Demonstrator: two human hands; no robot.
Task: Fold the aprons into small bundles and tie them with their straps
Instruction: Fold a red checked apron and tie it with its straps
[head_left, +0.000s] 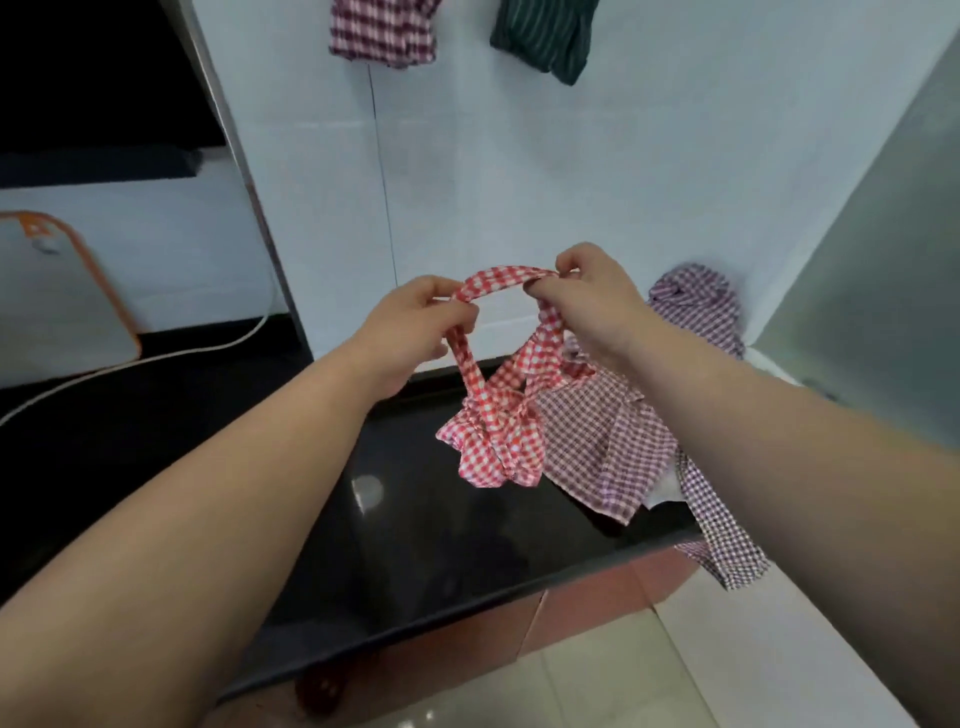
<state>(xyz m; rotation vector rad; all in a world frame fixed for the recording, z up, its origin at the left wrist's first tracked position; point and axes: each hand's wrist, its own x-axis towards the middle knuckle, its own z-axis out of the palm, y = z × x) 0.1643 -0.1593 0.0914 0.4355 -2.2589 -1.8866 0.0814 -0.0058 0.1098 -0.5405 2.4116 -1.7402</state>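
The red checked strap (498, 276) is pinched at each end by the curled fingers (460, 314) of the left hand (410, 325) and the right hand (592, 304), and is stretched between them, apparently for knotting. The red apron bundle (491, 441) is hung beneath over the black counter (405, 530), just beside a purple checked apron (608, 452). Contact with the counter cannot be determined.

Glossy black countertop (405, 519) catching a bright spot of light, pale tiled wall (571, 171) behind it. Far left, a white appliance (47, 312) with orange trim, a white cable (156, 358) curving across the dark surface beside it. Grey metal panel (883, 291) on the right. Reddish tiles (587, 603) under the counter edge, pale floor (597, 686) below.
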